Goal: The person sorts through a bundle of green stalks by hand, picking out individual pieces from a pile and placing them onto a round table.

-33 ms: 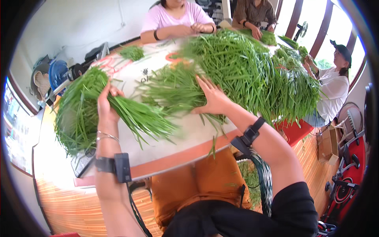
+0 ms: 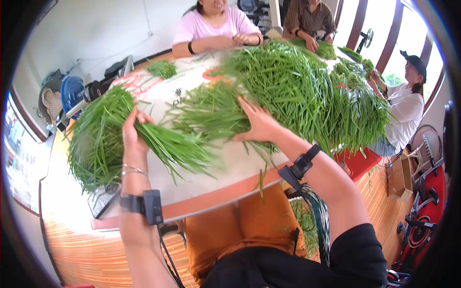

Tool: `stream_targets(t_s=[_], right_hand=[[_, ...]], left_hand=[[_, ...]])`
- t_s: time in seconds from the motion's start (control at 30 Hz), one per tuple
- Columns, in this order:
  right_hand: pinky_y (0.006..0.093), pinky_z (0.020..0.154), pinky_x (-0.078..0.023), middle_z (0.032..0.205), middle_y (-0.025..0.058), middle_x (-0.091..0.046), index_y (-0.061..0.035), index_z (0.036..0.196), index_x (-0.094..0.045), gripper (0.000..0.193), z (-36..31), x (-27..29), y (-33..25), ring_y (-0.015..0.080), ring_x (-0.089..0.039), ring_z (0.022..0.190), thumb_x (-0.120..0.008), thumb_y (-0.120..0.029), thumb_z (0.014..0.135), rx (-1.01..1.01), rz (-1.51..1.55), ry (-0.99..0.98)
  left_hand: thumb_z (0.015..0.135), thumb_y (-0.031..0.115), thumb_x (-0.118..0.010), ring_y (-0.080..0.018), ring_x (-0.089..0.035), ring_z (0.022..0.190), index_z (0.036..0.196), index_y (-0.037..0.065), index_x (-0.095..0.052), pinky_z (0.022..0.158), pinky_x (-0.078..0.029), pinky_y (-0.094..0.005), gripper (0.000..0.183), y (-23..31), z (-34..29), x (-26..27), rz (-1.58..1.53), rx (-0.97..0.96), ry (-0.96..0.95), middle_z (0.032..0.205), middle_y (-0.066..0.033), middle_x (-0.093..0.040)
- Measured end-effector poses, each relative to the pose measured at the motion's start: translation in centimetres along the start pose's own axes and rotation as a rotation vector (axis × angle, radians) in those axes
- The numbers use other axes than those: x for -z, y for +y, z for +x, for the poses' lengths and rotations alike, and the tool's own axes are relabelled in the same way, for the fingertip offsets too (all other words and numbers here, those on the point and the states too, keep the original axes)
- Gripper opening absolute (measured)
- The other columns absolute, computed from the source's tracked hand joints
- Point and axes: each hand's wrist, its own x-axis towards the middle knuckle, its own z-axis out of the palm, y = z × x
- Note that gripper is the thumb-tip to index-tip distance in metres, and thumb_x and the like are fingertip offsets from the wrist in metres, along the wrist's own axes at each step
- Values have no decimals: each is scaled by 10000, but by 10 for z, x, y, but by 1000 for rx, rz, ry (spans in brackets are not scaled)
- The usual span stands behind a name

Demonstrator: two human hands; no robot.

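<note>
My left hand (image 2: 135, 132) is closed around a bunch of long green garlic chives (image 2: 168, 144), whose leaves fan out to the right above the white tabletop (image 2: 187, 189). Left of that hand lies a large heap of chives (image 2: 98, 144), reaching the table's left edge. My right hand (image 2: 259, 122) is spread, palm side against a loose clump of chives (image 2: 209, 110) in the middle. Its fingers are apart and wrap round nothing. Beyond it rises the biggest pile of chives (image 2: 288, 81), whose leaves hang over the table's right side.
Across the table sits a person in a pink top (image 2: 211, 29); another in a brown shirt (image 2: 312, 21) handles greens. At right, a person in white (image 2: 406, 105) holds chives. A small chive bunch (image 2: 162, 68) lies far left. A cardboard box (image 2: 399, 175) stands on the floor.
The scene sits slightly lower in the picture. My left hand with its chives has shifted a little right; my right hand rests in nearly the same place.
</note>
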Motion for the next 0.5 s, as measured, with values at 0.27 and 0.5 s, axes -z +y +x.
stream_targets(t_s=[0.27, 0.5], right_hand=[[403, 903, -417, 1139, 163, -563, -77, 1239, -487, 589, 48, -23, 17, 320, -512, 1085, -675, -261, 712, 70, 87, 229], [319, 708, -510, 881, 106, -655, 19, 1060, -606, 337, 89, 52, -15, 172, -627, 797, -655, -128, 760, -100, 869, 98]], left_hand=[[894, 182, -550, -57, -426, 539, 742, 119, -452, 603, -444, -225, 191, -10, -4, 1, 21, 165, -122, 627, 46, -430], [876, 200, -576, -73, -433, 531, 753, 124, -468, 604, -461, -259, 179, -17, -3, 1, 84, 299, -168, 632, 43, -440]])
